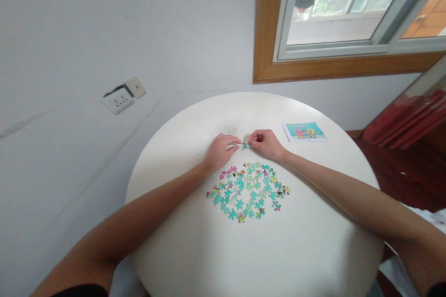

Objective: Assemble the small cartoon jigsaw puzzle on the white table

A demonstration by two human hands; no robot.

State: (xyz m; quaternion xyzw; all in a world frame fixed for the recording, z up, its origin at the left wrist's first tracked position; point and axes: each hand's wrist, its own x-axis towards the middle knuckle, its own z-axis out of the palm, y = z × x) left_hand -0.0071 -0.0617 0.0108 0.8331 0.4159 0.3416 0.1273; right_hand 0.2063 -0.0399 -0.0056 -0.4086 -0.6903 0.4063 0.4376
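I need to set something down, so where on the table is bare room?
Free: the table this side of the puzzle pieces, between the forearms, and left of the left hand. Crowded: the middle, around the pieces and right hand.

Pale wall [139, 18], wood-framed window [348, 23], white socket plate [118, 100], red curtain [411, 120], dark reddish floor [400, 174]

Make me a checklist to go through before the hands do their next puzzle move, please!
1. Right hand at the small jigsaw cluster: ok, fingertips at its edge.
2. Left hand touching the cluster: cannot tell; its fingertips are very close.
3. Cluster's pieces locked snugly: cannot tell, too small to see.
4. Loose jigsaw pieces safely on the round white table: ok, away from the rim.
5. Loose pieces all spread apart: not ok, many are crowded together.
6. Cartoon picture card uncovered: ok, picture side up.
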